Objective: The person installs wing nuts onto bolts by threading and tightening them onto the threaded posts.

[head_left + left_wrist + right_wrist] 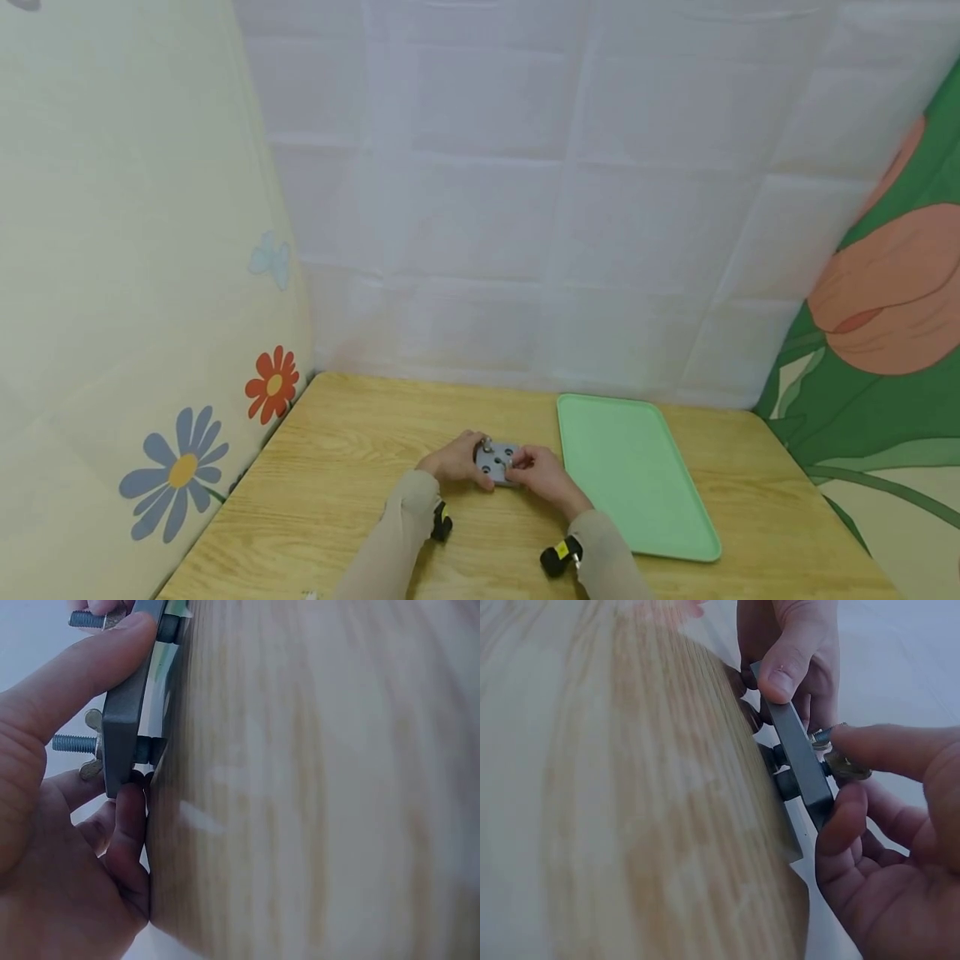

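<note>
A grey metal plate with holes and threaded bolts stands slightly raised over the table on the bolt heads. My left hand grips its left side, thumb on the near edge and fingers around the far side. In the left wrist view a bolt pokes up through the plate, with a wing nut on it. At the plate's right side, my right hand pinches a brass-coloured wing nut on another bolt between thumb and forefinger. The fingers partly hide that nut.
A light green tray lies on the wooden table just right of my right hand. White sheeting hangs behind the table, and printed cloths flank it. A small pale object shows at the bottom edge.
</note>
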Demonstrator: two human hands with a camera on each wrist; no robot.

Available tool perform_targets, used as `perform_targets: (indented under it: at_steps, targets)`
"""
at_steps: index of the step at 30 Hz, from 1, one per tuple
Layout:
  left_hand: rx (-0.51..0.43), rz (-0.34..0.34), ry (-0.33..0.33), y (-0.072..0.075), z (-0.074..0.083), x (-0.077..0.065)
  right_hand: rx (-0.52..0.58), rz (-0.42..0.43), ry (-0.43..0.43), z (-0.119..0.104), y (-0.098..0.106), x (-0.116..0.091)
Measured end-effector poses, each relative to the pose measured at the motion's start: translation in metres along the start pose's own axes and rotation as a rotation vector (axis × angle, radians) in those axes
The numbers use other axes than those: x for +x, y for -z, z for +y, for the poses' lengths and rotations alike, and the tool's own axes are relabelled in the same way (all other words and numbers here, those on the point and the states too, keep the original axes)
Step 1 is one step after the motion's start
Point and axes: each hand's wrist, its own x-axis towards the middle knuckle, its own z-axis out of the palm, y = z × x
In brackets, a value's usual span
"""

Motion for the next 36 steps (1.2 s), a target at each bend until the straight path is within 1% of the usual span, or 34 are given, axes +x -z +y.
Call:
perform_targets:
  at_steps: [3, 6, 8, 10, 13, 15, 17, 20, 25, 31, 36]
  targets:
    - [0.016, 0.002, 0.001, 0.000, -0.001, 0.001, 0.038, -0.006, -0.013, -0.003, 0.001, -0.002]
    - [0.031, 0.005, 0.005, -0.001, -0.001, 0.002, 0.107, -0.016, -0.023, -0.004, 0.003, -0.005]
    - [0.030, 0.009, 0.007, -0.002, 0.000, 0.002, 0.140, -0.029, -0.025, -0.012, 0.006, -0.010]
    - [0.028, 0.011, 0.009, -0.002, 0.001, 0.001, 0.172, -0.039, -0.028, -0.015, 0.008, -0.011]
    - [0.028, 0.013, 0.011, -0.002, 0.002, 0.000, 0.203, -0.052, -0.028, -0.014, 0.008, -0.009]
    - [0.027, 0.012, 0.010, -0.001, 0.002, 0.000, 0.223, -0.047, -0.030, -0.005, 0.006, -0.005]
    - [0.023, 0.010, 0.009, -0.001, 0.002, 0.000, 0.235, -0.043, -0.031, -0.001, 0.005, -0.003]
    - [0.014, 0.009, 0.007, -0.001, 0.001, 0.000, 0.223, -0.032, -0.029, 0.001, 0.004, -0.003]
    - [0.014, -0.001, 0.010, -0.002, -0.001, 0.002, 0.158, -0.030, -0.006, 0.002, 0.004, -0.004]
    - [0.010, 0.001, 0.014, -0.001, 0.001, 0.000, 0.125, -0.031, 0.024, 0.001, 0.004, -0.003]
    - [0.011, 0.000, 0.016, -0.001, 0.002, 0.000, 0.096, -0.027, 0.016, 0.000, 0.004, -0.002]
